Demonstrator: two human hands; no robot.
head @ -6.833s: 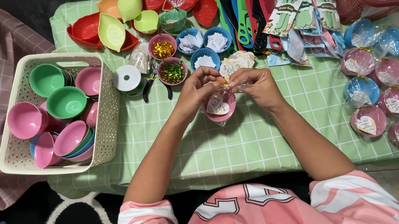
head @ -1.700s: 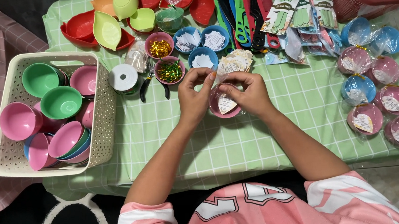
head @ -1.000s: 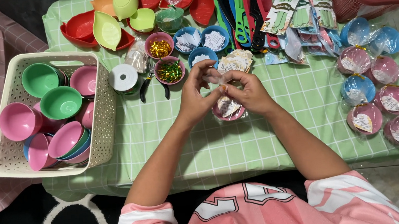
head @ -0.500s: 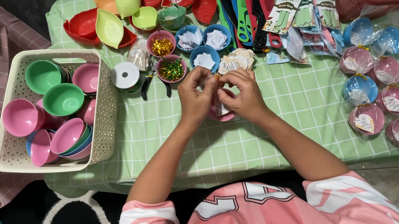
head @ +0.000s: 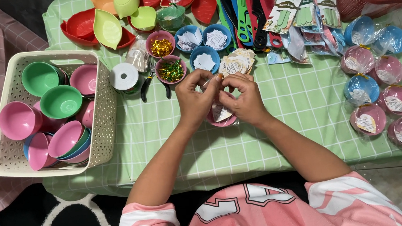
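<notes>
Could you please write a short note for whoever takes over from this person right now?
Left hand and right hand: both pinch the clear wrap gathered above the pink bowl, which holds a white paper tag and rests on the green tablecloth.
Done: eight wrapped bowls lie at the right.
Left: unwrapped bowls fill the white basket at the left.
Supplies behind the hands: gold ties in a small bowl, paper tags in blue bowls, a white ribbon roll.

Bare cloth [head: 174, 134] before hands [head: 219, 97]; small bowls [head: 191, 51] crowd beyond.
</notes>
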